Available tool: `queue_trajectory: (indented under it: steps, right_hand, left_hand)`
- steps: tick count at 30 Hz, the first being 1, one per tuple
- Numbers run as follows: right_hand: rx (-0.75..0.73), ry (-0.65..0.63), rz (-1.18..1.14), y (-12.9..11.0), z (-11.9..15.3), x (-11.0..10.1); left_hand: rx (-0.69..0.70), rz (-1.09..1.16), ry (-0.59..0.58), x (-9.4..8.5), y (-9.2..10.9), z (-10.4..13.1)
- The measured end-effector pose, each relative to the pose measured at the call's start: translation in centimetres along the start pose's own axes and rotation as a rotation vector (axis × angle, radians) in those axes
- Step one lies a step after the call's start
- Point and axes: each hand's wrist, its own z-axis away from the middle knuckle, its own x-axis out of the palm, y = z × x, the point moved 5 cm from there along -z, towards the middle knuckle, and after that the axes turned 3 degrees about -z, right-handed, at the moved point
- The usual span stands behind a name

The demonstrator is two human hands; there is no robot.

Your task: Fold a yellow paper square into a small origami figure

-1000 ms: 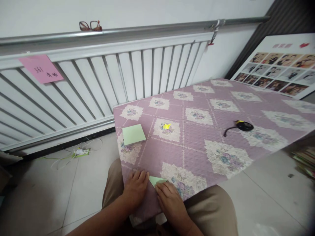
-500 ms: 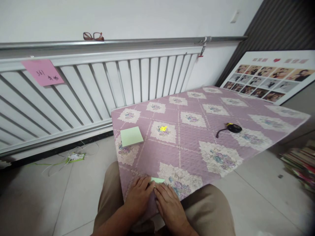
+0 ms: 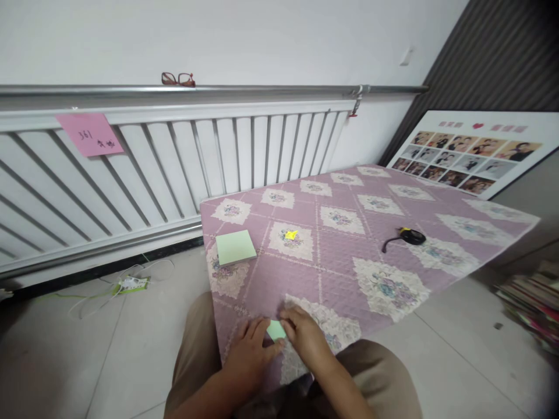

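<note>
A small piece of light green paper (image 3: 275, 330) lies at the near edge of the table, between my two hands. My left hand (image 3: 250, 352) grips its left side, with the thumb at the lower edge and the fingers at the upper left. On the other side, my right hand (image 3: 307, 337) pinches the paper's right edge between thumb and curled fingers. The fingers hide part of its outline. Farther off, a pad of light green sticky notes (image 3: 236, 247) sits at the table's left edge. To its right is a small folded yellow paper star (image 3: 291, 235).
A purple flowered cloth covers the table (image 3: 301, 273). A black tape measure (image 3: 411, 236) with a strap lies to the right. Behind stand a white radiator (image 3: 244, 151) and a photo board (image 3: 476, 148). Glasses (image 3: 178, 80) rest on the pipe; a power strip (image 3: 132, 284) lies on the floor.
My right hand has lifted from lying flat and now pinches the paper's right edge. More of the green paper shows between my hands. The view has tilted up slightly.
</note>
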Motion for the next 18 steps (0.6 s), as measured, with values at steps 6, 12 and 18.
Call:
queue_trajectory:
  steps: [6, 12, 18]
  right_hand:
    - [0.066, -0.152, 0.053, -0.6, -1.9, 0.1]
    - [0.17, -0.216, 0.003, -0.8, -2.3, 0.2]
    - [0.243, -0.249, -0.233, -1.0, -1.3, 0.5]
  left_hand:
    - [0.019, 0.069, 0.097, 0.1, 0.1, 0.7]
    - [-0.257, 0.548, 0.289, 0.4, -1.8, 1.2]
    - [-0.665, 1.488, 0.373, 0.6, -2.7, 0.3]
